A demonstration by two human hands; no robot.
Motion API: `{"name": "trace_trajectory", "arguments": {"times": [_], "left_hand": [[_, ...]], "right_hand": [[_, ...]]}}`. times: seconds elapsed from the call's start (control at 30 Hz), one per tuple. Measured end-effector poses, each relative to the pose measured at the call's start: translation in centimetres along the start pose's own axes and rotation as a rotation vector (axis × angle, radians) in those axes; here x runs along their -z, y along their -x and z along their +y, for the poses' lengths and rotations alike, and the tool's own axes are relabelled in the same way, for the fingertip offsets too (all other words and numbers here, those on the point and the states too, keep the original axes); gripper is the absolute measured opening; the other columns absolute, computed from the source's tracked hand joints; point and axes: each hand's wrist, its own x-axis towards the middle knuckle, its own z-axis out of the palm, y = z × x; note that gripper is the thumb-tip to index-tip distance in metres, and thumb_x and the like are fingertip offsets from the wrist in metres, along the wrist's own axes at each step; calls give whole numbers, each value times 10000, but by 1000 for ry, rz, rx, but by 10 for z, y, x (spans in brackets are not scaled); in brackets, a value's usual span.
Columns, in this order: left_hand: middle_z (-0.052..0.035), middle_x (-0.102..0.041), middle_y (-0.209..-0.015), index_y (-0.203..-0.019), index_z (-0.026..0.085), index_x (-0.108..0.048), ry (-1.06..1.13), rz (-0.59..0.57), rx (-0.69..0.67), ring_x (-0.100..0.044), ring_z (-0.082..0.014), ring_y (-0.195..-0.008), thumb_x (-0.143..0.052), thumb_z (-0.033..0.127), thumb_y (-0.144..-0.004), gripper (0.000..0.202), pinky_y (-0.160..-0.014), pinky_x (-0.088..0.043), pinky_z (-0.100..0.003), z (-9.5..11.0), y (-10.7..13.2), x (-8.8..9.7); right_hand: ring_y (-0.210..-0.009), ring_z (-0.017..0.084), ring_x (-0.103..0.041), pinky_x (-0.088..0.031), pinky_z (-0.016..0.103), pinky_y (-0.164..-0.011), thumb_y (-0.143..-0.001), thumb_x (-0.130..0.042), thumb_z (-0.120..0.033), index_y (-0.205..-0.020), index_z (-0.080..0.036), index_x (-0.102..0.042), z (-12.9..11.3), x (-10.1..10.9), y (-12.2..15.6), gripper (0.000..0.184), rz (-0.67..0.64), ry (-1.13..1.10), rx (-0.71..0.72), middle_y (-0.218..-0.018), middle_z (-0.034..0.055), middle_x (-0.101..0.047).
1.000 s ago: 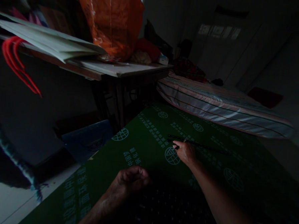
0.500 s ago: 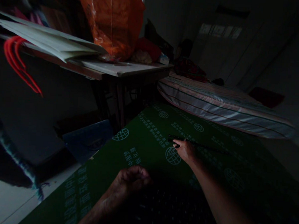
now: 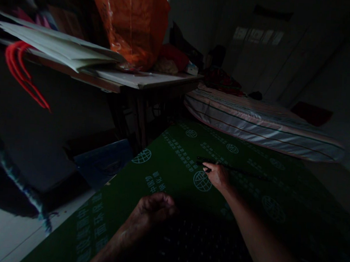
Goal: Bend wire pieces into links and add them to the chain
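My right hand (image 3: 218, 177) reaches out over a green printed sheet (image 3: 176, 154), its fingers closed on a thin dark stick. The long dark stick (image 3: 246, 172) stretches rightward behind the hand, almost level with the sheet. A short dark end shows just left of the fingertips; whether it is a second piece, I cannot tell. Closer to me, my left hand (image 3: 156, 208) is curled with thumb and fingers drawn together. Anything inside it is hidden. Beneath both arms lies a dark area with pale specks (image 3: 198, 241), too dim to name.
A table (image 3: 142, 82) at the left carries papers (image 3: 62, 49) and an orange bag (image 3: 133, 27). Red cords (image 3: 22, 72) hang off its edge. A striped mattress (image 3: 263, 126) lies beyond the sheet. A blue panel (image 3: 103, 158) is under the table.
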Motion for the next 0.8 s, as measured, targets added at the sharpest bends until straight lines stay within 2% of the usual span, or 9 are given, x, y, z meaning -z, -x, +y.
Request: {"name": "trace_trajectory", "arguments": {"times": [0.33,0.6,0.8], "left_hand": [[-14,-666,-712,-739,153,-641,-21,5,-8,-528,-104,-609,-758,377,-606,286,-564,-390,-202,-4,-3,2],[-17,-672,-714,-735,155,-637,-16,16,-12,-527,-105,-595,-753,396,-605,298,-544,-380,-202,0,-1,-1],[-16,-677,-719,-737,159,-638,-38,16,5,-545,-119,-621,-754,395,-605,294,-572,-397,-212,-3,-1,0]], "right_hand": [[-875,186,-652,-466,242,-743,-806,-553,-217,-1024,-262,-681,1,-3,-2,256,25,7,-31,-960,37,-707],[-815,198,-660,-463,247,-667,-805,-561,-271,-1029,-277,-676,0,-5,-3,252,37,48,-79,-886,40,-718],[-838,188,-657,-458,242,-694,-811,-558,-273,-1017,-283,-677,-1,-5,-3,238,36,48,-73,-915,30,-714]]}}
